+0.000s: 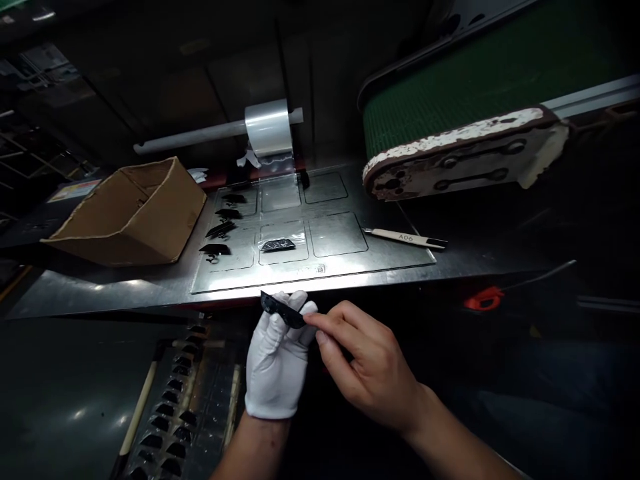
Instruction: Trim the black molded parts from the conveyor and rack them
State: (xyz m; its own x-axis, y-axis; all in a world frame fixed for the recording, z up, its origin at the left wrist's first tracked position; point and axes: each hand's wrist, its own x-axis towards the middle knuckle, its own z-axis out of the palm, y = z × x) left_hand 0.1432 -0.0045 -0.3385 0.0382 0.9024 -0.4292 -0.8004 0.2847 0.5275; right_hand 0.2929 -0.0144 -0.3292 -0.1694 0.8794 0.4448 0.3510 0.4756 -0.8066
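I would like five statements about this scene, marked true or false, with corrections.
1. The left hand wears a white glove. True.
2. The right hand is gloved too. False: the right hand is bare.
3. The left hand holds a black part. True.
4. The cardboard box stands right of the film roll. False: the cardboard box is left of the film roll.
5. The right hand holds the A06 tool. False: the A06 tool lies on the table.

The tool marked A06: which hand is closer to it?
Right. The bare right hand is nearer, below and left of the tool in the view; the gloved left hand, holding a black part, is farther left.
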